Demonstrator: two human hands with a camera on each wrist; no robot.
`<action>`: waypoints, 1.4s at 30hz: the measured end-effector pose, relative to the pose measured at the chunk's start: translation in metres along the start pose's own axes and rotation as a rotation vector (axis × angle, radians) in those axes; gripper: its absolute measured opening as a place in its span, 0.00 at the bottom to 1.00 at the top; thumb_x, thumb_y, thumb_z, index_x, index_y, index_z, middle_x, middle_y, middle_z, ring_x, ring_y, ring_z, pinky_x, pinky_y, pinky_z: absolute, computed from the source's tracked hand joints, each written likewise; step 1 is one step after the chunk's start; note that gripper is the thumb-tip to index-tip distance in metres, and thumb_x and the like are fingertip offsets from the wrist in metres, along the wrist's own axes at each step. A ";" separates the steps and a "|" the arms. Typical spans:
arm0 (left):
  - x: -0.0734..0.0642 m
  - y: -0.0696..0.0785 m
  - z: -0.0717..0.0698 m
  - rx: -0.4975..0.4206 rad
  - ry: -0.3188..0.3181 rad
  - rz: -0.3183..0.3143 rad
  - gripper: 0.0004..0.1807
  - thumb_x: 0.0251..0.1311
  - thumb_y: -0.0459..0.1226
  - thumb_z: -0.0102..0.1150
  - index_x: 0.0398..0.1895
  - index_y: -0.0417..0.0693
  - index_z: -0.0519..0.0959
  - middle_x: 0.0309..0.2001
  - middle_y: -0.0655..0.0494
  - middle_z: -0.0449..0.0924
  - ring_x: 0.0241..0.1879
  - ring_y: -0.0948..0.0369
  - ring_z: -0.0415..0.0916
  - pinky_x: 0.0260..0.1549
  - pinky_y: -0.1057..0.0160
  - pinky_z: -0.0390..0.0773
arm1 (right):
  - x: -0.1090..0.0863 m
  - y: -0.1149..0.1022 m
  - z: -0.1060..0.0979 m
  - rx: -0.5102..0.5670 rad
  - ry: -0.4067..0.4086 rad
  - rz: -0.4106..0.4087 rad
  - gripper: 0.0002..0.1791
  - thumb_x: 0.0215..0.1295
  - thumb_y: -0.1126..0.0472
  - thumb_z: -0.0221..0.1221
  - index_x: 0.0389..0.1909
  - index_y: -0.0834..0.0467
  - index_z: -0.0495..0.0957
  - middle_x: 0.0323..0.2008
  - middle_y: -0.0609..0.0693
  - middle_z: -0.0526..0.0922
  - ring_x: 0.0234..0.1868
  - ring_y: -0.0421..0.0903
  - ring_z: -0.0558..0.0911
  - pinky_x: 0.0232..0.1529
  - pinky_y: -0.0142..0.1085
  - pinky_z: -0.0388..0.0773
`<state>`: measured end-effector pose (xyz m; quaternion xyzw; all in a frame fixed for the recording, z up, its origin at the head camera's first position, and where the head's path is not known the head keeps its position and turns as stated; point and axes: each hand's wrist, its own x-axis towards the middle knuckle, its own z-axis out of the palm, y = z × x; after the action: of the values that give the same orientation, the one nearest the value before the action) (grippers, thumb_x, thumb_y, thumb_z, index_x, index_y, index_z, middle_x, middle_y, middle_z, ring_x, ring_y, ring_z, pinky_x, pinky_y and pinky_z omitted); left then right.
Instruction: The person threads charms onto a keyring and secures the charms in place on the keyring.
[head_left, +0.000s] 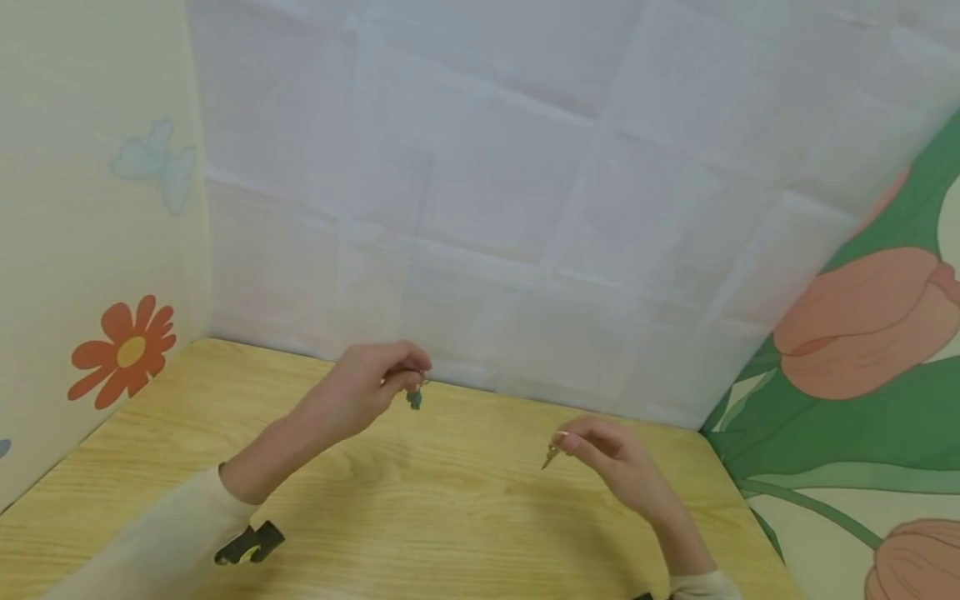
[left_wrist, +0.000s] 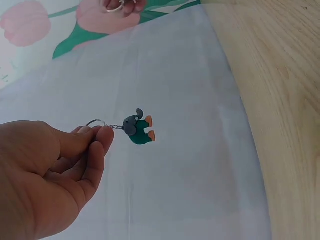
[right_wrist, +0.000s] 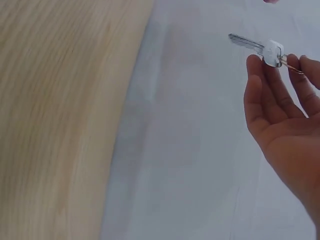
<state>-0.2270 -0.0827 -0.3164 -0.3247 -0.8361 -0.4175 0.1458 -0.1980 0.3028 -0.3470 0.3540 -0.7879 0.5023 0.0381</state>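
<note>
My left hand [head_left: 367,383] pinches the split ring of an elephant keychain [left_wrist: 139,131] between thumb and fingers. The small figure has a grey head, a green body and orange feet, and dangles from a short chain off the fingertips. To the right, my right hand [head_left: 615,462] holds a ring [right_wrist: 293,66] between thumb and forefinger. From that ring hangs a silver key [right_wrist: 272,53], its blade pointing away from the fingers. Both hands are raised over the wooden table [head_left: 450,517], apart from each other. In the left wrist view the right hand [left_wrist: 125,7] shows at the top edge.
A creased white cloth [head_left: 487,192] hangs behind the table's far edge. Flower-printed panels stand on both sides, an orange flower [head_left: 127,352] on the left and pink tulips [head_left: 862,325] on the right. A black device [head_left: 250,543] is at the left sleeve.
</note>
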 end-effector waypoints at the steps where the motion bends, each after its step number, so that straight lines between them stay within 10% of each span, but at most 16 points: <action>1: 0.000 0.002 0.001 0.016 0.012 0.018 0.08 0.71 0.29 0.60 0.48 0.48 0.82 0.42 0.63 0.84 0.40 0.65 0.81 0.40 0.62 0.81 | 0.001 -0.001 0.002 0.025 0.001 0.000 0.10 0.76 0.73 0.52 0.46 0.63 0.83 0.46 0.60 0.85 0.49 0.56 0.83 0.51 0.46 0.81; 12: 0.001 0.023 0.001 0.033 0.072 0.145 0.06 0.72 0.34 0.61 0.44 0.56 0.81 0.41 0.62 0.81 0.37 0.69 0.76 0.36 0.66 0.80 | 0.014 -0.016 0.031 0.238 -0.016 -0.041 0.13 0.81 0.73 0.42 0.44 0.65 0.76 0.31 0.61 0.80 0.31 0.55 0.81 0.38 0.45 0.81; 28: -0.004 0.046 0.001 0.080 0.102 0.106 0.06 0.77 0.36 0.54 0.50 0.56 0.79 0.41 0.66 0.79 0.33 0.71 0.77 0.32 0.64 0.79 | 0.051 -0.051 0.056 0.425 0.075 -0.011 0.15 0.86 0.62 0.36 0.39 0.66 0.66 0.29 0.57 0.65 0.29 0.48 0.69 0.34 0.35 0.73; 42: 0.037 0.083 0.012 0.060 0.153 0.184 0.10 0.72 0.34 0.60 0.52 0.54 0.84 0.41 0.64 0.79 0.30 0.68 0.73 0.29 0.65 0.77 | 0.085 -0.068 0.054 0.655 0.242 -0.004 0.10 0.84 0.59 0.42 0.46 0.60 0.70 0.27 0.51 0.64 0.27 0.44 0.64 0.28 0.32 0.64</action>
<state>-0.1990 -0.0212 -0.2550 -0.3627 -0.8013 -0.4005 0.2568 -0.2046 0.1978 -0.2864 0.2867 -0.5739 0.7669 0.0166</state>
